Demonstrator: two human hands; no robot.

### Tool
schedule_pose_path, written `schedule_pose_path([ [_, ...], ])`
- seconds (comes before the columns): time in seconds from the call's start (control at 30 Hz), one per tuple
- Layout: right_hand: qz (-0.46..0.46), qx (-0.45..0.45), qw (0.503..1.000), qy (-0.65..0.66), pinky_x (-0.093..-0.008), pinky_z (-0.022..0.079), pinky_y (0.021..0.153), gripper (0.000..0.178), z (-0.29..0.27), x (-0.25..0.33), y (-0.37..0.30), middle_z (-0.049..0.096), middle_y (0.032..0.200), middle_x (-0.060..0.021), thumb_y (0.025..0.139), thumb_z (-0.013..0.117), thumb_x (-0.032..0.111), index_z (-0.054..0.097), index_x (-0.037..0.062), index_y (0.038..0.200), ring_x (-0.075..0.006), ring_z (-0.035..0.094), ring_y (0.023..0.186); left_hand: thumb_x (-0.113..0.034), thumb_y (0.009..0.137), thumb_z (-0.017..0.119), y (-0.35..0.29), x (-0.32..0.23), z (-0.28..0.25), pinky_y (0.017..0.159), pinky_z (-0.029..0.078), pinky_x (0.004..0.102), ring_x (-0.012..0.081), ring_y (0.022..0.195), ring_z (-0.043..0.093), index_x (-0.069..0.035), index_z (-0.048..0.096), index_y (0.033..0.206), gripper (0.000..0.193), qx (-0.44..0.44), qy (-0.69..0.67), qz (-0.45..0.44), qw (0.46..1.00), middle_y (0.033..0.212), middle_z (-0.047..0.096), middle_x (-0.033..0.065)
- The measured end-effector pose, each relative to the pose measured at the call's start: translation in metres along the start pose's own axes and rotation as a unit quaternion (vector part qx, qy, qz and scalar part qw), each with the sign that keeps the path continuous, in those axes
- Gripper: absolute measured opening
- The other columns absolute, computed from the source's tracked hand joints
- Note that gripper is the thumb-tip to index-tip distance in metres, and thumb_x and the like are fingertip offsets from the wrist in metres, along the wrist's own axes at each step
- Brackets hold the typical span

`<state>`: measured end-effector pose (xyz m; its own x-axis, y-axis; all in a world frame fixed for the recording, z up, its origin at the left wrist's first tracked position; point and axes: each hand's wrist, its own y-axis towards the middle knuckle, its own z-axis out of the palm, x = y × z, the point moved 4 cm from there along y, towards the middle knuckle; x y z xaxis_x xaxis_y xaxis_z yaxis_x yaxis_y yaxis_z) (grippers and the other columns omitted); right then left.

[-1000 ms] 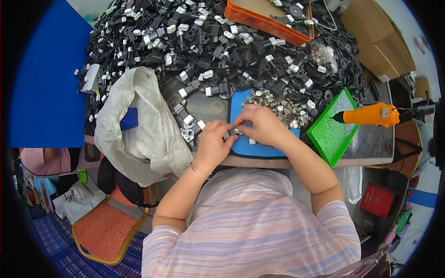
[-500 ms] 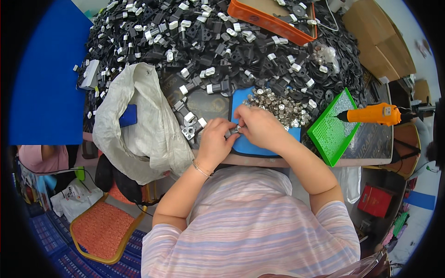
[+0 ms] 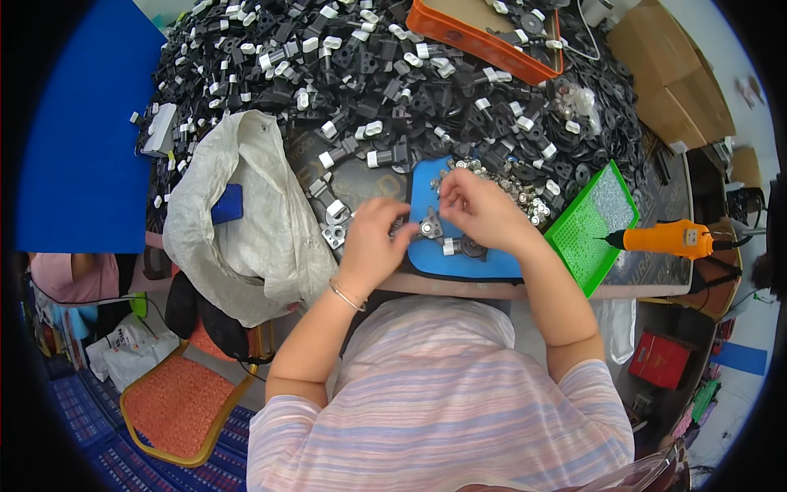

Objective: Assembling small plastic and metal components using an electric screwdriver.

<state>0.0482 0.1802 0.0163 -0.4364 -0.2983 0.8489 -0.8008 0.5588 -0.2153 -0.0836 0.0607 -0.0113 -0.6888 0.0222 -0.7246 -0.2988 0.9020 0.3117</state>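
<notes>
Grey bracket point(image 3: 429, 226), its left end pinched in the left hand point(image 3: 379, 239), is above the left part of the blue mat point(image 3: 425, 182), long axis roughly sideways, exposed flared end pointing right. Over the mat's middle, the right hand point(image 3: 482, 211) curls, contents unclear. Small silver parts point(image 3: 518, 190) heap at the mat's upper right.

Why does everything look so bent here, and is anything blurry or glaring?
Head view: the wide fisheye lens curves the long pale pink table edge and leaves the corners black; head view: the small round silver metal parts catch bright glints; head view: the bare right hand looks slightly soft; head view: lighting seems fairly even.
</notes>
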Motion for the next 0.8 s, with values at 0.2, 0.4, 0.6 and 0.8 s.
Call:
schedule_pose_path([
  [0.2, 0.02, -0.031, 0.995, 0.092, -0.0218, 0.047, 0.066, 0.021, -0.009, -0.011, 0.01, 0.06, 0.081, -0.0015, 0.079, 0.063, -0.003, 0.048, 0.0049, 0.092, -0.0068, 0.057, 0.075, -0.004, 0.07, 0.064, 0.059, 0.021, 0.0, 0.078, 0.044, 0.0414, 0.0324, 0.089, 0.055, -0.002, 0.059, 0.093, 0.023, -0.055, 0.204, 0.079, 0.974, 0.094, 0.059, 0.0136],
  [0.4, 0.032, -0.053, 0.986, 0.153, -0.021, 0.048, 0.064, 0.025, -0.02, -0.022, 0.01, 0.06, 0.081, -0.0025, 0.077, 0.065, -0.005, 0.046, 0.006, 0.089, -0.0077, 0.059, 0.073, -0.003, 0.072, 0.057, 0.06, 0.009, -0.009, 0.072, 0.045, 0.0446, 0.0337, 0.081, 0.058, 0.0, 0.054, 0.089, 0.018, 0.003, 0.167, 0.014, 0.986, 0.082, 0.061, 0.0156],
  [0.6, 0.024, -0.02, 0.988, 0.15, -0.0209, 0.048, 0.063, 0.025, -0.014, -0.017, 0.017, 0.061, 0.079, -0.0031, 0.076, 0.065, -0.003, 0.045, 0.0057, 0.088, -0.0075, 0.059, 0.072, -0.009, 0.077, 0.067, 0.038, 0.02, 0.007, 0.075, 0.048, 0.0395, 0.033, 0.084, 0.061, -0.001, 0.062, 0.101, 0.025, 0.187, -0.082, -0.158, 0.966, 0.087, 0.061, 0.0174],
  [0.8, 0.018, -0.01, 0.998, 0.065, -0.0212, 0.046, 0.06, 0.021, 0.003, -0.018, 0.036, 0.063, 0.079, -0.0037, 0.076, 0.065, 0.0, 0.048, 0.0041, 0.087, -0.0064, 0.057, 0.068, -0.01, 0.074, 0.072, 0.039, 0.009, 0.0, 0.072, 0.048, 0.0363, 0.0312, 0.08, 0.059, -0.001, 0.065, 0.101, 0.029, 0.103, 0.079, -0.028, 0.991, 0.09, 0.06, 0.0144],
])
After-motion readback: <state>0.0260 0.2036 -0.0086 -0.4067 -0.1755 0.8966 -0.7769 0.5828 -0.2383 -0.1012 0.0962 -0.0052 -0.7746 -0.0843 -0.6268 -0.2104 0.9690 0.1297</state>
